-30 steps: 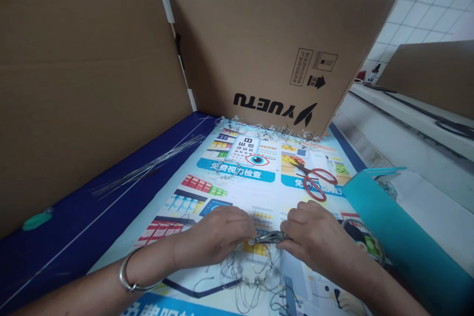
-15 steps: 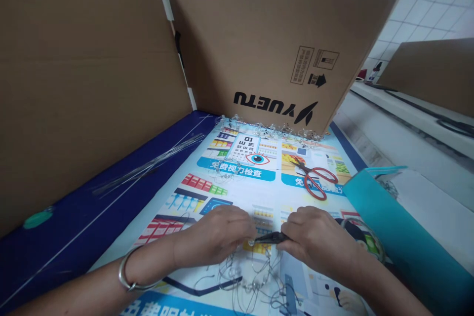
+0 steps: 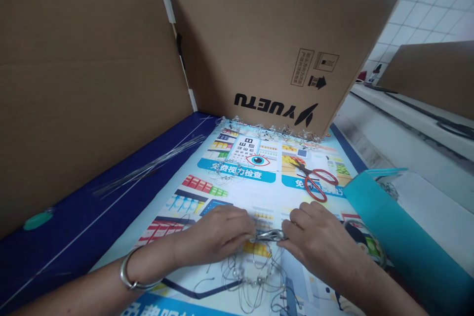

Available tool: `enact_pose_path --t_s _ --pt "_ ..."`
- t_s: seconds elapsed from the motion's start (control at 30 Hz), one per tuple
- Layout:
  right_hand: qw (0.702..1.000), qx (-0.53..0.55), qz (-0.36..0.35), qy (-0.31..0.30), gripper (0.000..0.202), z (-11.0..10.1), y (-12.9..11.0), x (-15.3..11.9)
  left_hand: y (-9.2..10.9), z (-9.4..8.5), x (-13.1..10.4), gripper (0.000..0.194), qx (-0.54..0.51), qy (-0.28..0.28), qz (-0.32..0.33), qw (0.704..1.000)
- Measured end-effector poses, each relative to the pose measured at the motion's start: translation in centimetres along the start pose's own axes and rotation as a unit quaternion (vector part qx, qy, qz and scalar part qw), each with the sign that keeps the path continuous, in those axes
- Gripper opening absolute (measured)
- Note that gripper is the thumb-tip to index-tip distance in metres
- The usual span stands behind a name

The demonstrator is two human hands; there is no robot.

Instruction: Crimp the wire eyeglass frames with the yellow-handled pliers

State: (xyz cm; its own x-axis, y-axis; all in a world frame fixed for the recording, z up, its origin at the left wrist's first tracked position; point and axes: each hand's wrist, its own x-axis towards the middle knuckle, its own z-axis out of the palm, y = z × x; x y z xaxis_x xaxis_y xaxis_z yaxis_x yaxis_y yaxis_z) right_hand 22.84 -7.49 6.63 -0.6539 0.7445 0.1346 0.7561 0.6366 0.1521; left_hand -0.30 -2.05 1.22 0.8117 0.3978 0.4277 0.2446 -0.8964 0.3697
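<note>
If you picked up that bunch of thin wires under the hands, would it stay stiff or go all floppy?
Probably floppy: the thin wires lie in loose loops. Likely light, being so fine. They look tangled, so lifting one may drag others along.

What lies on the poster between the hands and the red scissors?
In the head view, only bare printed poster separates the right hand and left hand from the red scissors.

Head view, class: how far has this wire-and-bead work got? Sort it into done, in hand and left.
Done: a row of finished beaded pieces lies along the cardboard wall. In hand: the right hand holds small pliers against a bead wire pinched by the left hand, above a tangle of wired beads. Left: a bundle of straight wires lies unused.
</note>
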Motion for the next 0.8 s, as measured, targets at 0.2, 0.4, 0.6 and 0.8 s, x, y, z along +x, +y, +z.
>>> enact_pose_path --t_s 0.2,0.4,0.6,0.8 --pt "0.999 0.029 0.015 -0.018 0.017 0.13 0.15 -0.04 0.01 0.15 -0.05 0.009 0.000 0.007 -0.001 1.000" --pt "0.997 0.056 0.036 -0.042 0.015 0.18 0.38 0.04 0.11 0.19 0.03 0.011 0.007 0.019 -0.005 1.000" --pt "0.993 0.084 0.057 -0.059 0.017 -0.18 0.39 0.02 0.22 0.11 0.18 0.012 0.018 0.030 0.000 0.999" --pt "0.992 0.084 0.075 -0.058 0.015 -0.08 -0.16 -0.04 0.23 0.05 0.17 0.009 0.027 0.029 -0.003 0.999"
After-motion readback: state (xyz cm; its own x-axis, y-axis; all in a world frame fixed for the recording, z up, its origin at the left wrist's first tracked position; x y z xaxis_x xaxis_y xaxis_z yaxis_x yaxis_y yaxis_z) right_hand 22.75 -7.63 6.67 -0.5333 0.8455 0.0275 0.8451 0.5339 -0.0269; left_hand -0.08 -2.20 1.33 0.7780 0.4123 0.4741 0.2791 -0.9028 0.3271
